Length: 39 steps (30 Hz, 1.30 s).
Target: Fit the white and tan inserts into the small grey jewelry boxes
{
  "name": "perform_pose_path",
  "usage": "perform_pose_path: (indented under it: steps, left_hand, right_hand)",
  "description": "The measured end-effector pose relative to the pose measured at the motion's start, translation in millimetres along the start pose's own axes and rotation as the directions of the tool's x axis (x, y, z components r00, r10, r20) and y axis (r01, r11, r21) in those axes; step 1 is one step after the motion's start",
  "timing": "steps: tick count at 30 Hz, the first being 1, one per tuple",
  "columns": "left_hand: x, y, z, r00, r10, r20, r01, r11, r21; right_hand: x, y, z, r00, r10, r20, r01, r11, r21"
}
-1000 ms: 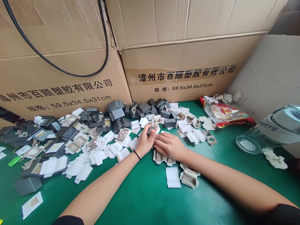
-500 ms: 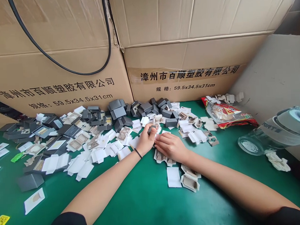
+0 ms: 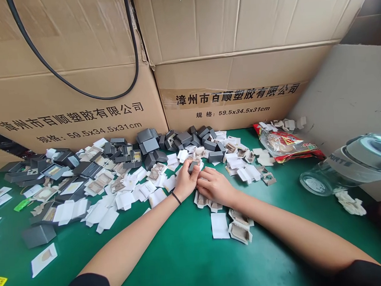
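Observation:
My left hand [image 3: 187, 180] is closed around a small dark grey box [image 3: 192, 166], which shows between thumb and fingers. Close against it, my right hand [image 3: 214, 184] has its fingers bent inward; whatever they grip is hidden. Folded card inserts [image 3: 202, 199], white outside and grey-brown inside, lie under and beside the right hand. A white card piece [image 3: 220, 225] and another open insert [image 3: 240, 232] rest nearer to me. Behind both hands is a heap of dark grey boxes [image 3: 185, 137] mixed with white card inserts.
More dark boxes [image 3: 39, 235] and white inserts [image 3: 107, 219] spread over the green table [image 3: 169, 256] to the left. On the right are a red snack bag [image 3: 284, 144], a clear bottle [image 3: 323, 180] and a crumpled tissue [image 3: 350, 204]. Large cartons [image 3: 231, 70] stand behind; a black cable [image 3: 114, 97] hangs before them.
The right hand's fingers have shifted slightly up beside the left hand. More of the dark grey box shows in my left hand. The camera view has moved a little.

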State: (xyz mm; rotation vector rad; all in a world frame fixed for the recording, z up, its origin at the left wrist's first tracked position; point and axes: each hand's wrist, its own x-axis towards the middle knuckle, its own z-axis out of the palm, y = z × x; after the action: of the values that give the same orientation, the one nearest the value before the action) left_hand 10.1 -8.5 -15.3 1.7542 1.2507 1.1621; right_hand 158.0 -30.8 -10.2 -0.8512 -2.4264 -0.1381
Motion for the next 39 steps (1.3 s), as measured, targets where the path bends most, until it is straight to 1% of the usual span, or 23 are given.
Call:
perform_pose_path:
  steps: [8, 12, 15, 20, 23, 27, 32, 39]
  left_hand:
    - [-1.7, 5.8, -1.2, 0.999, 0.046, -0.007, -0.046, 0.999, -0.006]
    - [-2.4, 5.2, -0.9, 0.999, 0.044, 0.009, -0.044, 0.999, -0.014]
    - [-2.6, 4.9, -0.8, 0.999, 0.031, 0.020, -0.031, 0.999, -0.017]
    - [-2.2, 5.3, -1.0, 0.998, 0.056, 0.032, -0.055, 0.998, -0.025]
    - [-2.0, 6.0, -0.9, 0.999, 0.030, 0.023, -0.029, 0.999, -0.034]
    - [-2.1, 6.6, -0.7, 1.000, 0.004, 0.011, -0.004, 0.999, -0.038]
    - [-1.9, 6.1, -1.6, 1.000, 0.013, -0.002, -0.013, 0.999, -0.034]
    - [-2.2, 5.7, -1.6, 1.000, 0.011, 0.027, -0.010, 0.999, -0.037]
  right_hand:
    - [-3.3, 1.1, 3.1, 0.996, 0.031, -0.078, -0.020, 0.990, 0.138]
    - [-2.2, 1.6, 2.6, 0.997, 0.036, -0.066, -0.024, 0.985, 0.170]
    - [-1.0, 0.8, 2.5, 0.998, 0.035, -0.047, -0.026, 0.985, 0.168]
    - [0.0, -2.0, 3.5, 0.998, 0.054, -0.030, -0.049, 0.989, 0.138]
    - [-1.0, -2.5, 4.2, 0.997, 0.068, -0.032, -0.064, 0.991, 0.116]
    - [-2.7, -2.1, 4.4, 0.990, 0.128, -0.063, -0.121, 0.987, 0.105]
    - [-2.9, -1.5, 4.0, 0.980, 0.188, -0.058, -0.181, 0.977, 0.110]
    - [-0.7, 0.1, 2.1, 0.985, 0.173, -0.028, -0.167, 0.977, 0.136]
